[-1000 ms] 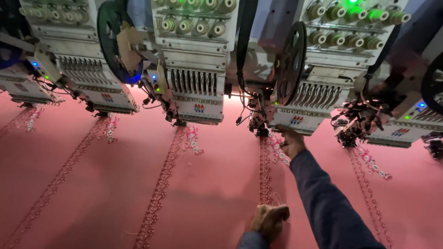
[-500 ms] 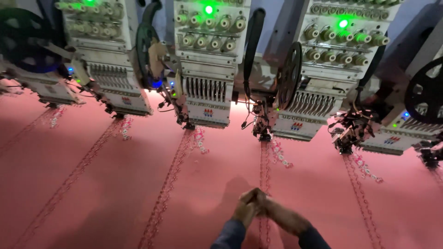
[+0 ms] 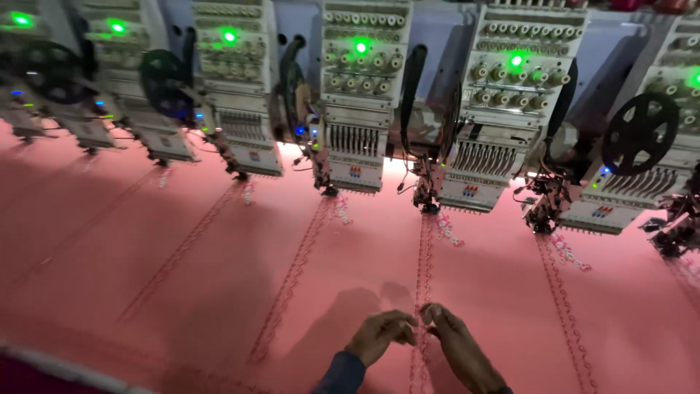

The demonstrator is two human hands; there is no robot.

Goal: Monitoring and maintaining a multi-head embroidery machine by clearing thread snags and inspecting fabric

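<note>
— How many machine heads stood along the back?

— Seven that I could count, though the ones at the far left were blurred, so take that loosely. Six green lamps glowed on top of them. Two hands were in view: the left hand [image 3: 380, 335] and the right hand [image 3: 458, 343].

— And the stitched lines?

— Roughly seven ran down the pink fabric [image 3: 182, 292], one under each head. The middle embroidered line [image 3: 423, 263] ran from the embroidery head [image 3: 503, 117] straight toward the hands.

— Where did it lie against them?

— It passed between the two hands, whose fingertips met right over it at the near end. Both were curled, fingers pinched together; whether they gripped a thread there I couldn't tell.

— Its look?

— A narrow double row of dark red chain-like stitching, with a short pale beaded piece [image 3: 446, 228] just beside its top.
</note>
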